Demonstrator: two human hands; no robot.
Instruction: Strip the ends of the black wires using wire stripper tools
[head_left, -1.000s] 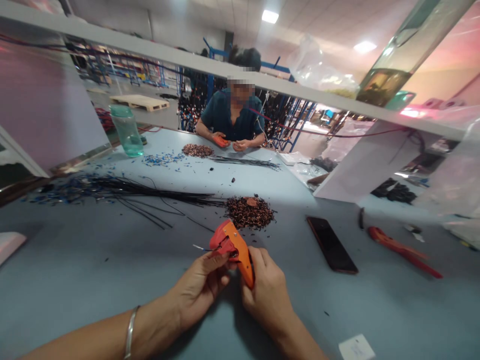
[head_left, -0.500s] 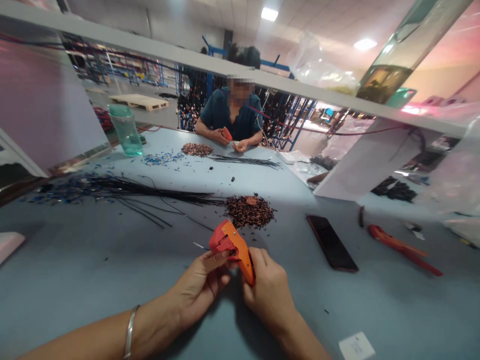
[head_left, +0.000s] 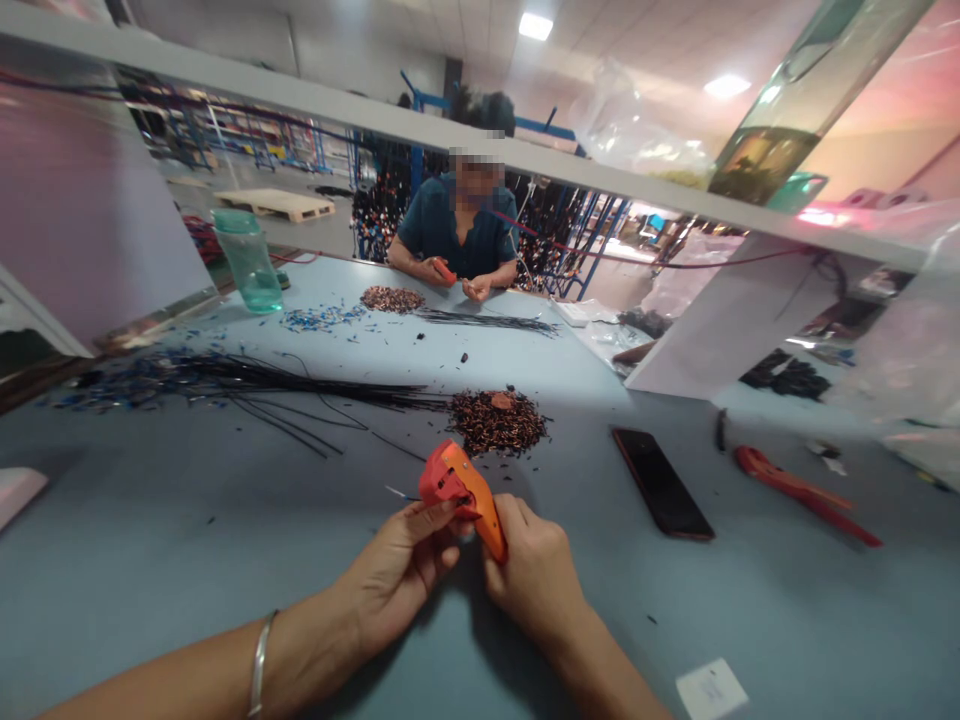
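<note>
Right hand (head_left: 534, 558): wrapped round orange crimping tool (head_left: 475, 488) | Left hand (head_left: 397, 575): curled, touching tool, can't tell what it grips

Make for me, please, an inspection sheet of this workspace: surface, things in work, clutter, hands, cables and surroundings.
Surface: grey-blue table, small dark bits scattered.
Things in work: red-and-orange tool, wire end sticking out beside its head; black wires and pile of dark and copper-coloured pieces beyond.
Clutter: phone, second red tool, white label.
Hands: right hand grips the tool's handle; left hand touches its head, grip partly hidden.
Cables: dark red cable hanging below white beam.
Surroundings: co-worker opposite, holding a red object; green bottle standing at far left.
</note>
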